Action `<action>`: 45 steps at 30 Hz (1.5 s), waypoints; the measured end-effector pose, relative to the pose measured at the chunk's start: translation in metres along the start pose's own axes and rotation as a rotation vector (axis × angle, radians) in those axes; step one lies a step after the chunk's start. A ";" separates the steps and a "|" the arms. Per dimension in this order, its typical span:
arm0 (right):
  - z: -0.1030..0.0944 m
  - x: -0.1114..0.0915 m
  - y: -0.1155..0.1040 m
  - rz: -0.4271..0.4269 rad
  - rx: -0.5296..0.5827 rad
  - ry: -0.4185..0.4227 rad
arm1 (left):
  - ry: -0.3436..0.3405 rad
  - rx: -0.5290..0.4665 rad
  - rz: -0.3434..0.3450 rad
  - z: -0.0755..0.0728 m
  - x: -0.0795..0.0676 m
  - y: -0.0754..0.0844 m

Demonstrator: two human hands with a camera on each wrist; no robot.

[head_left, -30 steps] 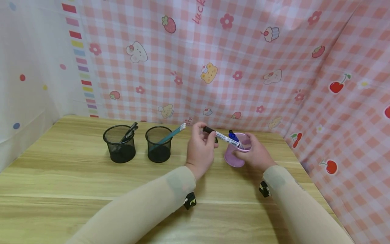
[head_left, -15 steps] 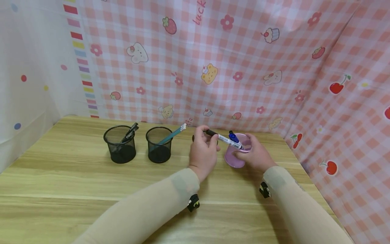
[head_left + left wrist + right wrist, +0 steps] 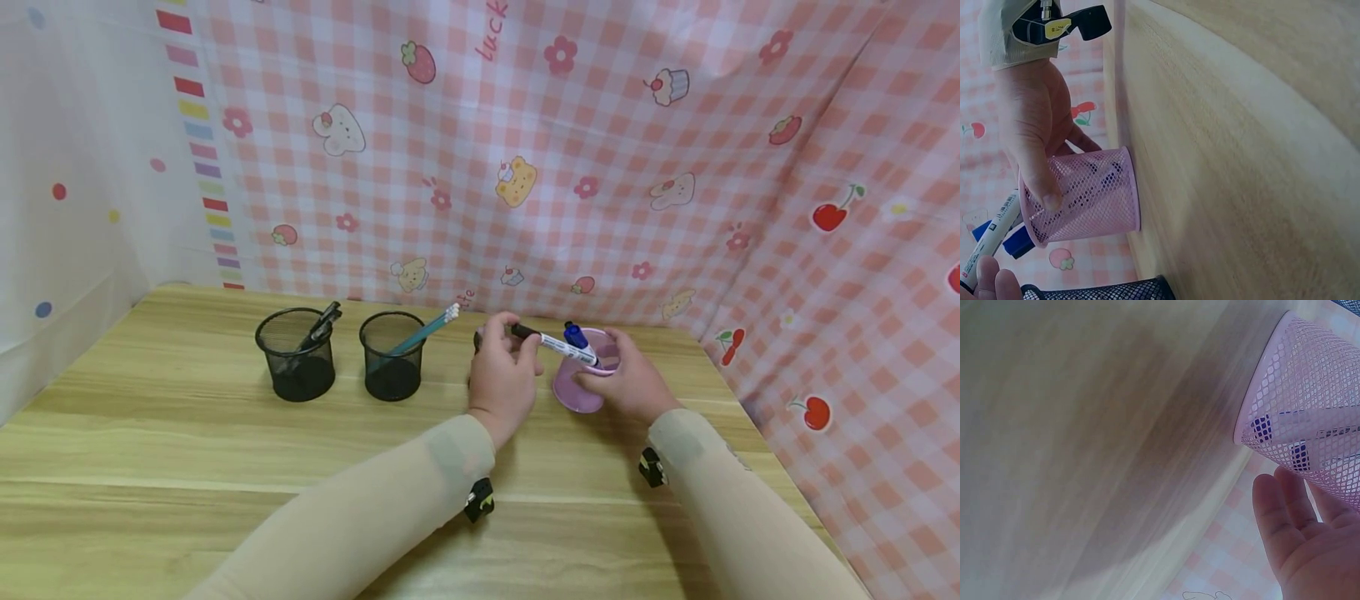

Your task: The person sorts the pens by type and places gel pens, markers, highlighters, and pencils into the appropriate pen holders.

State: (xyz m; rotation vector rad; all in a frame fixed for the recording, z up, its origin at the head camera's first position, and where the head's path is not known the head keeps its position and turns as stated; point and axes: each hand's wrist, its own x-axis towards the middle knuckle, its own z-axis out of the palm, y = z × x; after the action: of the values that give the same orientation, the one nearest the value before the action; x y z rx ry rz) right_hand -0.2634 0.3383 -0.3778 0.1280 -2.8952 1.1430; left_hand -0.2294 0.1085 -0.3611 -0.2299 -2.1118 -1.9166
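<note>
In the head view my left hand [image 3: 504,379] pinches a white whiteboard marker [image 3: 558,343] by its black-capped end. The marker slants down to the right, its other end at the mouth of a pink mesh pen cup [image 3: 576,392]. My right hand [image 3: 633,379] grips that cup from the right, with the thumb along the near wall. Blue-capped markers [image 3: 576,336] stand in the cup. Through the mesh [image 3: 1322,381] in the right wrist view, their white barrels and blue ends show. The left wrist view shows the right thumb [image 3: 1038,172] on the cup's wall.
Left of my hands stand two black mesh cups. One holds black pens [image 3: 321,327], the other teal pencils [image 3: 420,333]. Another black mesh cup [image 3: 1104,292] is partly seen in the left wrist view. A pink checked cloth [image 3: 465,150] hangs behind the wooden table [image 3: 187,467].
My left hand has moved slightly right and down, carrying the marker's free end a little further toward the pink cup's mouth. My right hand and the cup have stayed put.
</note>
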 end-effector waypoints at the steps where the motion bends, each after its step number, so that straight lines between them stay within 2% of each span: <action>1: 0.000 0.000 0.000 0.002 0.001 0.001 | -0.001 0.009 0.003 0.000 0.000 0.000; 13: 0.001 -0.001 -0.002 -0.003 -0.001 0.008 | -0.016 0.148 0.056 0.001 -0.001 0.000; 25: -0.001 -0.003 -0.004 -0.005 -0.008 0.007 | -0.068 0.267 0.069 0.002 0.001 -0.001; 34: 0.000 -0.004 -0.005 0.000 -0.020 0.010 | -0.084 0.318 0.088 0.006 0.000 0.002; 41: 0.000 -0.003 -0.006 0.011 -0.021 0.012 | -0.080 0.331 0.129 0.009 -0.001 0.004; 45: 0.000 -0.003 -0.005 0.011 -0.026 0.013 | -0.084 0.328 0.116 0.011 -0.001 0.005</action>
State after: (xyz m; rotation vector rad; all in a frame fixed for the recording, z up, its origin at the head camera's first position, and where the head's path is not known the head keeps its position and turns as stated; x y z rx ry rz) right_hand -0.2601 0.3344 -0.3744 0.1033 -2.9019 1.1039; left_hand -0.2277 0.1201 -0.3573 -0.3587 -2.3697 -1.4937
